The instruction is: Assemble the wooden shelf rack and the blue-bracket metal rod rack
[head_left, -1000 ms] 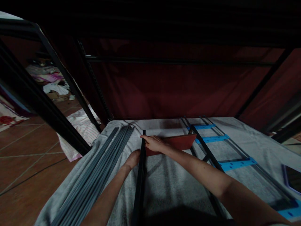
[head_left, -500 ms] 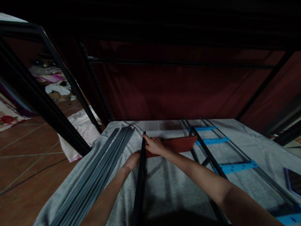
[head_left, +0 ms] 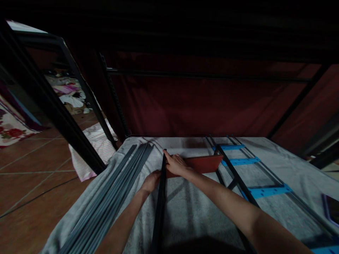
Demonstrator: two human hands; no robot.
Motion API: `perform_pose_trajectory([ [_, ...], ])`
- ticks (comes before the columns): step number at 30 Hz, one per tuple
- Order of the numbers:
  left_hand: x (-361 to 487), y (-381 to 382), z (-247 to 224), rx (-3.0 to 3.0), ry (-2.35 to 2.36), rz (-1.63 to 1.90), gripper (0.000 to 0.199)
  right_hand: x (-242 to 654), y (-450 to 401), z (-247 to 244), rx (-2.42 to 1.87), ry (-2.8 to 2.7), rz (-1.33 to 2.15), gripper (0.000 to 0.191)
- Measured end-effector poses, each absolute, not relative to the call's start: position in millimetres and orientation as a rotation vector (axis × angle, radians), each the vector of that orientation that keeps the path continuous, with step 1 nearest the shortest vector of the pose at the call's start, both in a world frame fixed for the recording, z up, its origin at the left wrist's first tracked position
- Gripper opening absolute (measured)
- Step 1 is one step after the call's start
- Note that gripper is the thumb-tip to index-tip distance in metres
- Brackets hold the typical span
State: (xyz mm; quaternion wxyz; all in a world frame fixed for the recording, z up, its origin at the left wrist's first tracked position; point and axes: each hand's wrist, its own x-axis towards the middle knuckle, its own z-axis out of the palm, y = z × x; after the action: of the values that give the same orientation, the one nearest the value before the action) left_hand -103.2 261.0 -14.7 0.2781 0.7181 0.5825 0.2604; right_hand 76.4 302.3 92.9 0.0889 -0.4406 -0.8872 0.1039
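A reddish-brown flat board (head_left: 208,164) is set on edge across the far part of the gap between a long black left rail (head_left: 159,201) and a black right rail (head_left: 234,173), on a grey cloth (head_left: 196,215). The crosswise placing appears to be done, while the joint at the left rail seems unfinished; whether either end is fastened cannot be told. The right hand (head_left: 176,164) is laid over that joint, forefinger stretched to the rail's tip and other fingers bent by the board; the left hand (head_left: 151,181) is pressed to the rail's outer side, its fingertips hidden. How firmly either hand is closed cannot be told. No second board is seen between the rails, and the grey slender rods (head_left: 119,190) are left lying loose alongside
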Motion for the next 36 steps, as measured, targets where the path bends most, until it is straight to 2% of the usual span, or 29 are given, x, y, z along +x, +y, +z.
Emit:
perform_pose_trajectory([
  [2, -112.5, 251.6, -21.4, 1.941, 1.633, 0.72, 0.024, 77.8, 299.9, 91.6, -1.334, -2.581, 0.25, 0.063],
  [6, -134.8, 222.5, -32.0, 1.889, 1.74, 0.887, 0.029, 82.3, 298.4, 87.4, -1.349, -2.609, 0.214, 0.026],
  [9, -141.9, 202.8, -34.6, 1.777, 1.756, 1.006, 0.026, 83.4, 299.6, 85.4, -1.3, -2.67, 0.223, 0.018],
  [13, -131.6, 194.0, -28.6, 1.56, 1.722, 1.117, 0.023, 85.3, 300.3, 86.1, -1.285, -2.68, 0.269, 0.022],
  [17, -113.2, 191.4, -7.7, 1.239, 1.604, 1.22, 0.05, 112.9, 301.7, 93.4, -1.289, -2.651, 0.29, 0.044],
  [20, -101.2, 179.9, 16.2, 0.983, 1.477, 1.277, 0.065, 166.4, 309.2, 101.9, -1.369, -2.566, 0.234, 0.051],
  [24, -86.7, 165.0, 45.1, 0.909, 1.429, 1.239, 0.07, 266.0, 319.3, 104.5, -1.588, -2.217, 0.201, 0.052],
  [26, -79.0, 166.6, 54.9, 0.914, 1.424, 1.215, 0.068, 310.5, 315.7, 97.3, -1.722, -1.901, 0.317, 0.052],
  [28, -71.5, 176.2, 61.7, 0.918, 1.452, 1.199, 0.064, 341.7, 305.5, 84.8, -1.745, -1.599, 0.598, 0.051],
  [32, -59.4, 209.1, 72.3, 0.959, 1.475, 1.1, 0.058, 362.4, 285.2, 57.7, -1.447, -1.171, 1.261, 0.053],
  [36, -50.7, 238.3, 80.5, 1.149, 1.552, 0.998, 0.051, 354.5, 291.3, 46.3, -1.306, -0.901, 1.43, 0.038],
])
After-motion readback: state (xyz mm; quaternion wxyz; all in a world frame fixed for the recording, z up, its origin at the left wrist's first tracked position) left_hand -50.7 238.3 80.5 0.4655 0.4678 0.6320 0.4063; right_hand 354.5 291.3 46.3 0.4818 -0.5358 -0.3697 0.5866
